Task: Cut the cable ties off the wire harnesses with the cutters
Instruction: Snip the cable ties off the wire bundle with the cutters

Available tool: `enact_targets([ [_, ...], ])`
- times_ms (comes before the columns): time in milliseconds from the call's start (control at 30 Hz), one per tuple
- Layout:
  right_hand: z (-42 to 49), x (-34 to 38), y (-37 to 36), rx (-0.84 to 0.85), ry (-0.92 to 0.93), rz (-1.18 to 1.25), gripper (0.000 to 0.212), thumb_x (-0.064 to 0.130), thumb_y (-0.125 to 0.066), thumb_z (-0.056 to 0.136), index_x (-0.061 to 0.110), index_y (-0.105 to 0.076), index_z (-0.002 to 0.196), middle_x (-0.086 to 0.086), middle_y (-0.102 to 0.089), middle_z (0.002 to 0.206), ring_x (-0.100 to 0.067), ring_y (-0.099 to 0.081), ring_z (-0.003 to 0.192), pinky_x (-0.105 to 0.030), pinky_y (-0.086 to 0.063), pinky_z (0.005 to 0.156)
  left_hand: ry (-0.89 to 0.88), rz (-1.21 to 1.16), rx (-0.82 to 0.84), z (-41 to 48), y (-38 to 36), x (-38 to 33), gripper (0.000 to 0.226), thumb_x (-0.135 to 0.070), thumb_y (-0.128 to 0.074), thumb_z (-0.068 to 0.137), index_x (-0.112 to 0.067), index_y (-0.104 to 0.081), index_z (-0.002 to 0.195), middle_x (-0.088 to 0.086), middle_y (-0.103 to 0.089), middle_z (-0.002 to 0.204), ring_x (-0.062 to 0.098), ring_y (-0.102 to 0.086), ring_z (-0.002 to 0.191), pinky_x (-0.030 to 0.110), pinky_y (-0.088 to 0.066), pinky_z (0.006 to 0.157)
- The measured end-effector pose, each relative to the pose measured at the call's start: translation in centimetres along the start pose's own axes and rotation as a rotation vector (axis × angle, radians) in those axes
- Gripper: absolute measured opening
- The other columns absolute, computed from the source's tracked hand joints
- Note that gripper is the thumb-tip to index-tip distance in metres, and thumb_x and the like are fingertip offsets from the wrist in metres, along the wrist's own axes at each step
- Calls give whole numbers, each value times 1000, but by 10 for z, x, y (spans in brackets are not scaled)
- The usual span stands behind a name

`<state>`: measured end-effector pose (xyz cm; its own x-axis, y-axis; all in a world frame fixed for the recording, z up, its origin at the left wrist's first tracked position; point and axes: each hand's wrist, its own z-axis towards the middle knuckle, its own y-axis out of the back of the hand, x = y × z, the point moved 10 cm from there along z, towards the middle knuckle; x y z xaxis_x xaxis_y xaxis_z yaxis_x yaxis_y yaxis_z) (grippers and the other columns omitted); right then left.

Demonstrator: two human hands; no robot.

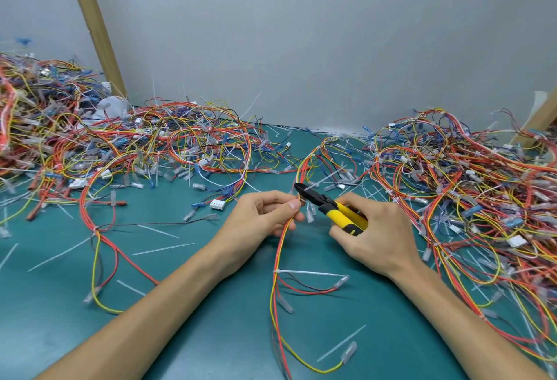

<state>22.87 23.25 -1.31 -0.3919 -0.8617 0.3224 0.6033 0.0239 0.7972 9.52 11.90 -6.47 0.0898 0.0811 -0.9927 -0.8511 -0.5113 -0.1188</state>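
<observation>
The wire harness [281, 247], red and yellow strands, runs up the middle of the green surface [211, 304] and is pinched between thumb and fingers of the left hand [265, 213]. The right hand [370, 235] is wrapped round the yellow handles of the cutters [325, 203], whose black tips sit at the harness just above that pinch; whether they bite a tie is unclear. A white cable tie [307, 273] remains lower down. Harness piles [105, 144] lie on both sides.
</observation>
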Motion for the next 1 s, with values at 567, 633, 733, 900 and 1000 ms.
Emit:
enact_targets([
  [567, 1, 15, 2, -24, 165, 70, 48, 38, -61, 67, 29, -57, 114, 12, -57, 110, -18, -56, 102, -36, -45, 90, -57, 51, -62, -4, 2, -9, 11, -5, -64, 89, -8, -63, 79, 4, -68, 65, 10, -61, 51, 12, -40, 48],
  [633, 1, 15, 2, -23, 166, 70, 48, 39, -60, 67, 28, -58, 114, 13, -57, 108, -17, -56, 99, -36, -46, 88, -56, 52, -51, -4, 1, -9, 10, -6, -64, 90, -8, -63, 80, 4, -69, 66, 10, -61, 52, 11, -40, 49],
  [733, 0, 14, 1, -21, 162, 63, 45, 40, -59, 67, 26, -60, 110, 14, -56, 101, -14, -55, 90, -35, -48, 81, -54, 53, -32, -5, 0, -9, 10, -5, -63, 90, -9, -64, 81, 3, -69, 66, 10, -62, 52, 11, -41, 50],
  [900, -3, 14, 4, -40, 134, 33, 28, 42, -57, 64, 31, -59, 90, 13, -55, 73, -10, -47, 64, -30, -47, 59, -60, 67, -15, -6, -3, -10, 11, -5, -63, 90, -8, -63, 80, 2, -68, 65, 10, -62, 53, 10, -41, 50],
  [1000, -2, 13, 6, -45, 119, 15, 25, 44, -56, 64, 31, -60, 85, 11, -54, 66, -13, -48, 59, -29, -46, 56, -62, 68, -10, -6, -3, -11, 11, -4, -63, 90, -8, -63, 80, 1, -68, 63, 10, -62, 53, 10, -41, 50],
])
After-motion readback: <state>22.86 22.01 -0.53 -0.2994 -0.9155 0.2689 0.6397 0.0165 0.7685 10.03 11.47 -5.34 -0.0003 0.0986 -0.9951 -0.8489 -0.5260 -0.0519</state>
